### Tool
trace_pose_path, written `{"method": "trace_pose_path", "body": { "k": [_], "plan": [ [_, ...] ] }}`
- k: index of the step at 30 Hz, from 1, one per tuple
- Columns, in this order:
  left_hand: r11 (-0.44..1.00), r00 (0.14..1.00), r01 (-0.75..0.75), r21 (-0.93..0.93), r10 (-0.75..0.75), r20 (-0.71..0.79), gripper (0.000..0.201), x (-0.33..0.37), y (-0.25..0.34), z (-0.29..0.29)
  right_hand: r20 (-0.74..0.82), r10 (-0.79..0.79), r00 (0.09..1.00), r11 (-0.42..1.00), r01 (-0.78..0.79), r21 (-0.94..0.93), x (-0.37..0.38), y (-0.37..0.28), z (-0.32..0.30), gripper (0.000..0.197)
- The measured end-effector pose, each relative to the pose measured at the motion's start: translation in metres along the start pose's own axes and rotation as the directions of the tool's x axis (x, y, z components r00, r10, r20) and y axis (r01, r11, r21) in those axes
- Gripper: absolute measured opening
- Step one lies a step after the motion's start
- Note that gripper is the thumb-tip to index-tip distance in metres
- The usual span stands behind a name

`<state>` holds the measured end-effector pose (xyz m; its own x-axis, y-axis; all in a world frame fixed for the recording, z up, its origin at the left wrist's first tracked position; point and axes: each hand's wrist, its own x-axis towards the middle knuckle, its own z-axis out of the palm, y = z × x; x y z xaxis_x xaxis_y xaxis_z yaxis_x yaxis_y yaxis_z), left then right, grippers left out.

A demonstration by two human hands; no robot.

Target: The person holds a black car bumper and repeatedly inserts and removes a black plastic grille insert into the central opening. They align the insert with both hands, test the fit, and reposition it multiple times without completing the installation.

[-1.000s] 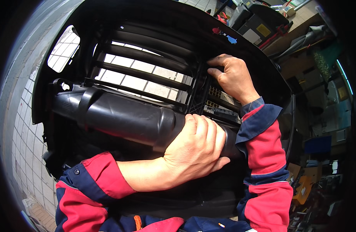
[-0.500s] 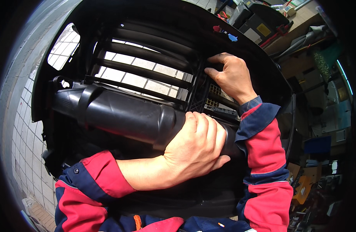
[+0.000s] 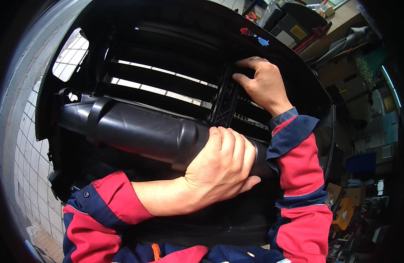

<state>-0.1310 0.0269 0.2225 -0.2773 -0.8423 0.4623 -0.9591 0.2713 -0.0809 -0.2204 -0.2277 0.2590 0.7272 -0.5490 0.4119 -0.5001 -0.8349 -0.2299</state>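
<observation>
A large black plastic car bumper (image 3: 294, 87) lies in front of me, with a slatted grille opening in its middle. My left hand (image 3: 224, 162) is wrapped over a long, rounded black plastic housing (image 3: 140, 127) that runs across below the slats. At the upper right, my right hand (image 3: 263, 83) has its thumb and forefinger on either side of a dark slat beside the upright centre divider (image 3: 224, 96). The fingertips are partly lost against the black plastic. The black slats (image 3: 162, 87) left of the divider stand tilted, with narrow gaps between them.
Pale floor tiles (image 3: 28, 166) show at the left and through the bumper's side hole. Beyond the bumper at the upper right stands a dark grey case (image 3: 294, 24). Blue and yellow-orange boxes (image 3: 343, 215) sit among clutter at the far right.
The grille slats have turned together, narrowing the gaps that showed the floor. My right hand has shifted very slightly upward; my left hand stays on the housing.
</observation>
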Motion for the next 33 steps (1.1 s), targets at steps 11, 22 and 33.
{"method": "trace_pose_path", "body": {
  "k": [11, 22, 33],
  "plan": [
    [1.000, 1.000, 0.001, -0.031, -0.001, 0.003, 0.094, 0.001, -0.001, -0.002, 0.086, -0.028, 0.996, 0.997, 0.022, 0.071, 0.002, 0.003, -0.003, 0.030],
    [1.000, 1.000, 0.004, -0.030, -0.004, -0.007, 0.095, 0.000, -0.001, 0.000, 0.003, 0.044, 0.999, 0.998, -0.044, -0.052, 0.000, -0.008, -0.003, 0.039],
    [1.000, 1.000, -0.004, -0.014, 0.004, 0.001, 0.096, 0.000, -0.002, 0.000, -0.016, 0.047, 0.999, 0.999, -0.048, -0.009, 0.001, 0.002, 0.001, 0.041]
  ]
}}
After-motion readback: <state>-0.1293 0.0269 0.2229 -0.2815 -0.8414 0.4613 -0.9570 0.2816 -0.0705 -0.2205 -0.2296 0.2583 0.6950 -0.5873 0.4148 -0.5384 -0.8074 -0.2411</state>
